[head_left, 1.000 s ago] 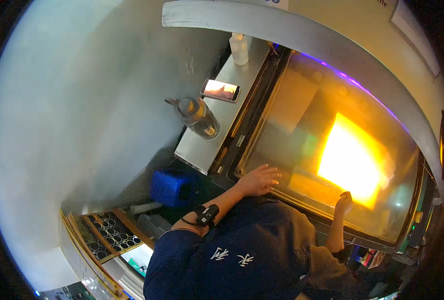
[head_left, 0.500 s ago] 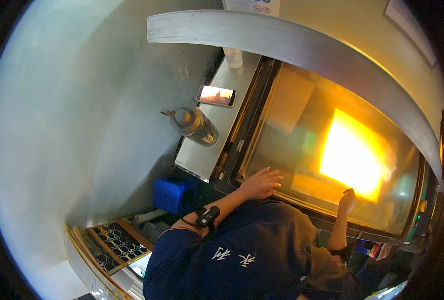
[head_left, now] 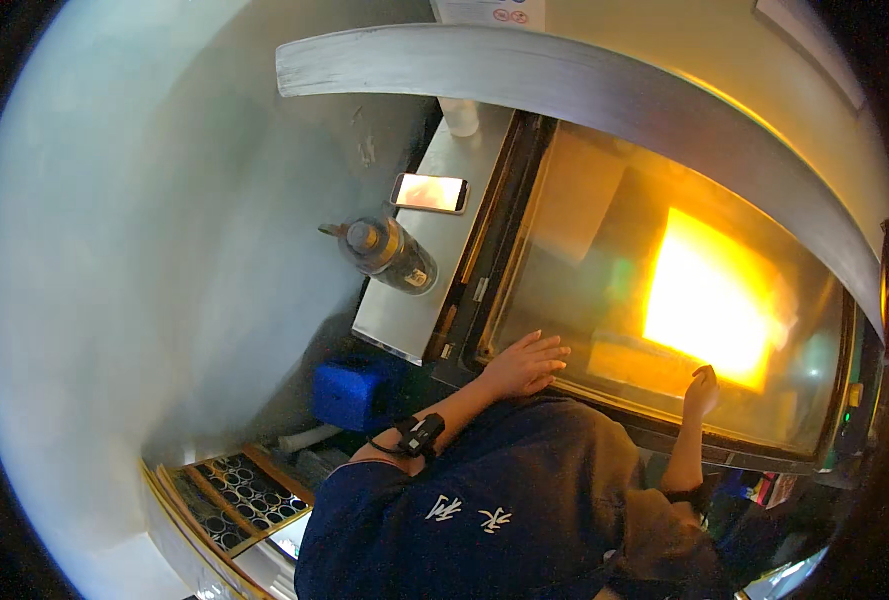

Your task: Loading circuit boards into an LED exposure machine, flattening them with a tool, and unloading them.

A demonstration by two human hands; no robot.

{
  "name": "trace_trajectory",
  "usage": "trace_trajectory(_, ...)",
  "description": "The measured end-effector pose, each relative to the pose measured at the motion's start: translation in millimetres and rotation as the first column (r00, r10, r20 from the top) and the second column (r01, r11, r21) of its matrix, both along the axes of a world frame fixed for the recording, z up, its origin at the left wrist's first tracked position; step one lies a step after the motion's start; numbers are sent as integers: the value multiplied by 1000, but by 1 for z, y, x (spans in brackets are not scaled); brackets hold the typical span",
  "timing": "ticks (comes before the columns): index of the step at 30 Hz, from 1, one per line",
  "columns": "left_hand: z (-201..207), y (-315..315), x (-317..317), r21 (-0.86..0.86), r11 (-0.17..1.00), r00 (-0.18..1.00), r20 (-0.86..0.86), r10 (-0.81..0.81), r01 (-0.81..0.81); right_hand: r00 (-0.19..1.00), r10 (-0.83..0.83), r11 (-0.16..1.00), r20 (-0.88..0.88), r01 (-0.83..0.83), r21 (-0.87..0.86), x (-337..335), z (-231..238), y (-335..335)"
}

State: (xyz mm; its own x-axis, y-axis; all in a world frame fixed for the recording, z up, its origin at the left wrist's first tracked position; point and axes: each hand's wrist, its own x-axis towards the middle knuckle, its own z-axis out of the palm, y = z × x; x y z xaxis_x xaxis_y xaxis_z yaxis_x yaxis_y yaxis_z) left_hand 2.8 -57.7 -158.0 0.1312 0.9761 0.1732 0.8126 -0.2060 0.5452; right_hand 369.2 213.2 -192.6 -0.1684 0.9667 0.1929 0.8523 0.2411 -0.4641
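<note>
My left hand (head_left: 526,367) lies flat at the near left edge of a large framed glass panel (head_left: 554,290), fingers stretched out and nothing in them. Strong yellow-white light glows from a bright rectangle (head_left: 709,300) in the right half of the panel. By the lower edge of that glow is my right hand (head_left: 701,394), its fingers curled closed over the glass. Whether something small sits inside those fingers is hidden. A black strapped device (head_left: 420,434) is worn on my left forearm.
A curved grey metal bar (head_left: 524,62) arches over the panel's far side. On the metal ledge (head_left: 389,318) to the left stand a dark bottle (head_left: 394,258), a lit phone (head_left: 429,193) and a whitish cup (head_left: 459,118). Below are a blue box (head_left: 349,394) and a framed sheet with rings (head_left: 249,490).
The whole view has shifted slightly. Both hands keep nearly the same places on the panel. The picture on the phone screen has changed.
</note>
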Motion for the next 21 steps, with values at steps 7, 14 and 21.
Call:
trace_trajectory(7, 3, 0, 2, 4, 1000, 1000, 2, 19, -19, 999, -11, 999, 53, 9, 39, 0, 0, -1)
trace_trajectory(14, 8, 0, 1, -64, 998, 1000, 0, 15, -15, 998, -38, 998, 46, 40, -45, -2, 2, -1)
trace_trajectory(21, 5, 1, 2, -50, 999, 1000, -5, 16, -16, 999, -23, 999, 35, 21, 48, 3, -6, 2)
